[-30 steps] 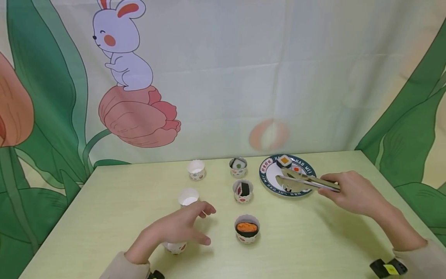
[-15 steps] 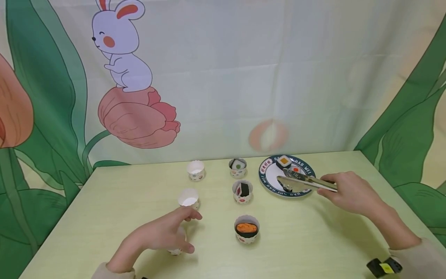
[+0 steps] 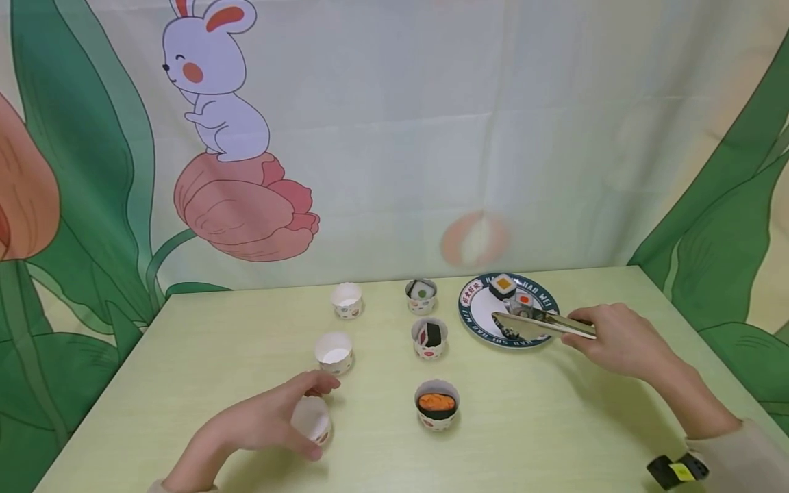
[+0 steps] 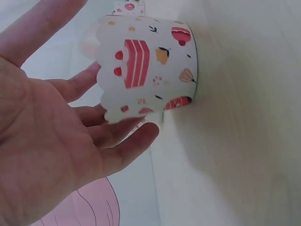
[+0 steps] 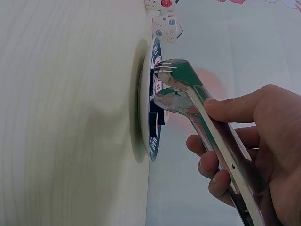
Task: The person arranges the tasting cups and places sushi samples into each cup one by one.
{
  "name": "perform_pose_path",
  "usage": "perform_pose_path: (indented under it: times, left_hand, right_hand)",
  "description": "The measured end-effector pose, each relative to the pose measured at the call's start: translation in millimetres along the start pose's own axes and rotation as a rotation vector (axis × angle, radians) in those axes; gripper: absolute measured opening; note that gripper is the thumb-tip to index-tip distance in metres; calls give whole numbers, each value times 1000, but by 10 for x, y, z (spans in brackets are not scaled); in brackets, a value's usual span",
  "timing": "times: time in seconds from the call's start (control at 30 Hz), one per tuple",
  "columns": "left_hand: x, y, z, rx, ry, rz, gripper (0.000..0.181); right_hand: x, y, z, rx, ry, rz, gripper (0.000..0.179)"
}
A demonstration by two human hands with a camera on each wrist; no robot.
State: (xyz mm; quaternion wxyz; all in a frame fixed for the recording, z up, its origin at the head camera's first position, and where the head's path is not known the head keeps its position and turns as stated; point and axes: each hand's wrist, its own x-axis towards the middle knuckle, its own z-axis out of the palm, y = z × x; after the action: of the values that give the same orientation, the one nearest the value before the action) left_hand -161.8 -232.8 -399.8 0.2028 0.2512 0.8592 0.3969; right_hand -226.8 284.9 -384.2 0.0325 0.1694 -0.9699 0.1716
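Note:
My left hand (image 3: 265, 418) is around a white paper baking cup (image 3: 312, 419) at the near left, fingers spread and only slightly bent. In the left wrist view the cup (image 4: 148, 66) shows printed cake slices, and no firm grip is visible. My right hand (image 3: 629, 342) holds metal tongs (image 5: 207, 106), whose spread tips are over the round plate (image 3: 466, 320). On that plate lie a sushi piece with a yellow centre (image 3: 503, 285), one with a red centre (image 3: 524, 300) beside the tongs' far tip, and a dark piece (image 3: 502, 329) partly hidden under the tongs.
Two more paper cups, one at the middle left (image 3: 334, 353) and one at the far left (image 3: 347, 301), show bare insides. A second row holds a green-dotted roll (image 3: 422, 292), a black-wrapped piece (image 3: 431, 334) and an orange-topped sushi (image 3: 437, 402). A printed curtain (image 3: 394, 137) hangs behind the table.
My left hand has drawn left and down, so it now surrounds the near cup, which shows more plainly. The tongs' tips have shifted slightly over the plate, one nearing the red-centred piece.

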Motion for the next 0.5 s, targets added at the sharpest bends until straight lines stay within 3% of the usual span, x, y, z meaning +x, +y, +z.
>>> perform_pose_path:
  times: [0.27,0.5]
  left_hand:
    - [-75,-171,-25,-84,18,-48,90]
    - [-112,-308,-57,-191,-4,-38,88]
  right_hand:
    - [-1,14,15,-5,-5,15,42]
    - [-5,23,31,1,-5,17,40]
